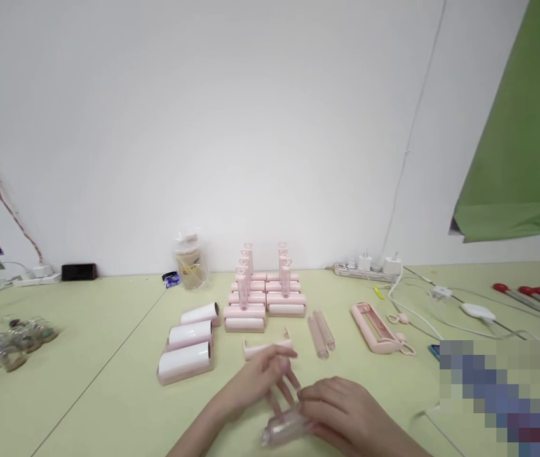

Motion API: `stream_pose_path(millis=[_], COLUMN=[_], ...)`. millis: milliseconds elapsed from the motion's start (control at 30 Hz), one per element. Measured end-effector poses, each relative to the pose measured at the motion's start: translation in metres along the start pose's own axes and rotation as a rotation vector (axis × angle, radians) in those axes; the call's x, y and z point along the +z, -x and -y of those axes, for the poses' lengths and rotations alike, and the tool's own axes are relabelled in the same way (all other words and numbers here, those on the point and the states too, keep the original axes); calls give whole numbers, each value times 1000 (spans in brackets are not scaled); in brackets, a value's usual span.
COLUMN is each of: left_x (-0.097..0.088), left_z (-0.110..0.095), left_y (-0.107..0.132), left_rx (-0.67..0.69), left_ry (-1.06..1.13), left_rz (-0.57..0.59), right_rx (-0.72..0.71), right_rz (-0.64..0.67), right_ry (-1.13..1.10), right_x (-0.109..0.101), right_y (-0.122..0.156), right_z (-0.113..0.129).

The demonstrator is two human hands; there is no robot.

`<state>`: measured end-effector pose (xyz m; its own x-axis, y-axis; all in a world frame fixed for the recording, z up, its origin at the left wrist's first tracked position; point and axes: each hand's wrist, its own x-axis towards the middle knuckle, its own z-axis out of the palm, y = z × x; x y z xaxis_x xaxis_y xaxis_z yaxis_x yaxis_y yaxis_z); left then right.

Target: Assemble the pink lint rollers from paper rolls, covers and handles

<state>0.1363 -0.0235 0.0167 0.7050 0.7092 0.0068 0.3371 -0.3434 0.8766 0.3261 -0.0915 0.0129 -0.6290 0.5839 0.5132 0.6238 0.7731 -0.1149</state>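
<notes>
In the lower middle, my right hand [341, 406] is closed around a clear plastic tube [282, 430] with a narrower knob at its end. My left hand [261, 379] has its fingers spread just above and beside the tube; whether its lower fingertips touch it I cannot tell. Right behind the left hand lies a pale pink frame piece [255, 351] with upright ends, partly covered by the fingers. Two more pinkish clear tubes [318, 336] lie side by side behind my right hand.
Several pink lint rollers [245, 320] with heart-tipped handles stand in two rows. White rolls [185, 360] lie to their left, a pink roller holder [375, 327] to their right. A wrapped container [190, 263], a power strip [370, 271] and cables are along the wall. A person's patterned clothing [503, 387] is pixelated at right.
</notes>
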Motion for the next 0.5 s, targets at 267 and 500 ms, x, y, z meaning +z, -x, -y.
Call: stream_pose_path(millis=[267, 500], left_x=[18, 14], left_z=[6, -11], left_y=[24, 33], left_rx=[-243, -77], left_ry=[509, -43], left_rz=[265, 19], right_rx=[382, 734], right_rz=[49, 84], right_ry=[-281, -885], right_x=[1, 10], right_y=[6, 4], right_z=[0, 7])
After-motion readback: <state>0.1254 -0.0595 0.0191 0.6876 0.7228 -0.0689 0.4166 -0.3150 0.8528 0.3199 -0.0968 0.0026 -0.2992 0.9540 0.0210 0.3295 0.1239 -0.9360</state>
